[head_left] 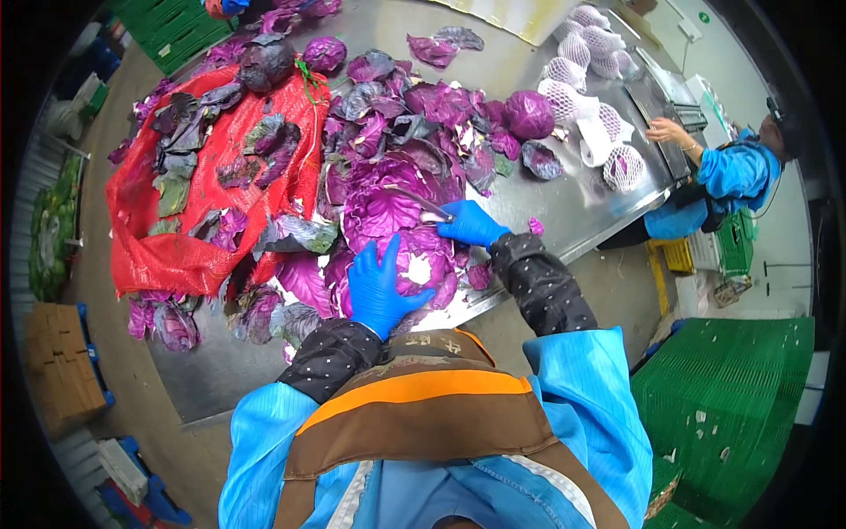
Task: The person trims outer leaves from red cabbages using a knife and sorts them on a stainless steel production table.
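Note:
A head of red cabbage (429, 254) lies before me at the table's near edge, its pale cut stem facing me. My left hand (381, 285), in a blue glove, rests on its left side with thumb and fingers spread. In my right hand (470, 223), also gloved, is a knife (426, 206) whose blade points away to the left, just above the cabbage. Loose purple leaves (386, 205) crowd around and beyond the head. How much of the blade is covered by leaves I cannot tell.
A red mesh sack (264, 192) strewn with leaves spreads at left. Beyond the leaf pile sits a whole red cabbage (529, 114). Several cabbages in white foam nets (574, 63) line the far right of the metal table (575, 218). A co-worker (733, 175) stands at right. Green crates (727, 397) are stacked behind.

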A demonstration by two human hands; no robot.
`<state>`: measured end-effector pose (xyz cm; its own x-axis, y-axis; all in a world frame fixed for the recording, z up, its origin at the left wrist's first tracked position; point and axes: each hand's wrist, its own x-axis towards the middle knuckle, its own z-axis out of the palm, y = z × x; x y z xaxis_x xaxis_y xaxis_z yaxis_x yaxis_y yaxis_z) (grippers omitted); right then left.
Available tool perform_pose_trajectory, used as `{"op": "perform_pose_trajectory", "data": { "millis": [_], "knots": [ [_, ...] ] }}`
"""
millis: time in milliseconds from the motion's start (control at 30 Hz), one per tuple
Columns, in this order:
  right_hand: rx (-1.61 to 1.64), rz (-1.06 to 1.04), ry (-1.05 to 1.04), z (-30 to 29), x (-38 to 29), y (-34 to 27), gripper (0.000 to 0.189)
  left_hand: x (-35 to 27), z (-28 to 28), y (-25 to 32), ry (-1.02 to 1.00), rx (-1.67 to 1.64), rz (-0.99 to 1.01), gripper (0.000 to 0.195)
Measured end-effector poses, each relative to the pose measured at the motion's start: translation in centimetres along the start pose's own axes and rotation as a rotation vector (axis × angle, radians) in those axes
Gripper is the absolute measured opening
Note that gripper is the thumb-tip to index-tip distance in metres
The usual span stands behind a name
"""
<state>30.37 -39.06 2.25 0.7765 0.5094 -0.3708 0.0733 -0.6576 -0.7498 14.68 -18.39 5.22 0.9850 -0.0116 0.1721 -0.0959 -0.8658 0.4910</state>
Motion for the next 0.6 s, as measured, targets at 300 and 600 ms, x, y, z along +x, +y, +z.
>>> {"op": "perform_pose_trajectory", "data": {
  "millis": [300,600],
  "knots": [
    [0.009,0.014,0.415,4.1,-3.4,5.3,0.035,-1.1,-0.3,-7.5,0.021,-0.467,0.062,0.100],
    [0.035,0.154,0.498,8.7,-5.4,0.4,0.049,3.7,-3.9,-0.3,-0.030,0.143,-0.191,0.109]
  ]
}}
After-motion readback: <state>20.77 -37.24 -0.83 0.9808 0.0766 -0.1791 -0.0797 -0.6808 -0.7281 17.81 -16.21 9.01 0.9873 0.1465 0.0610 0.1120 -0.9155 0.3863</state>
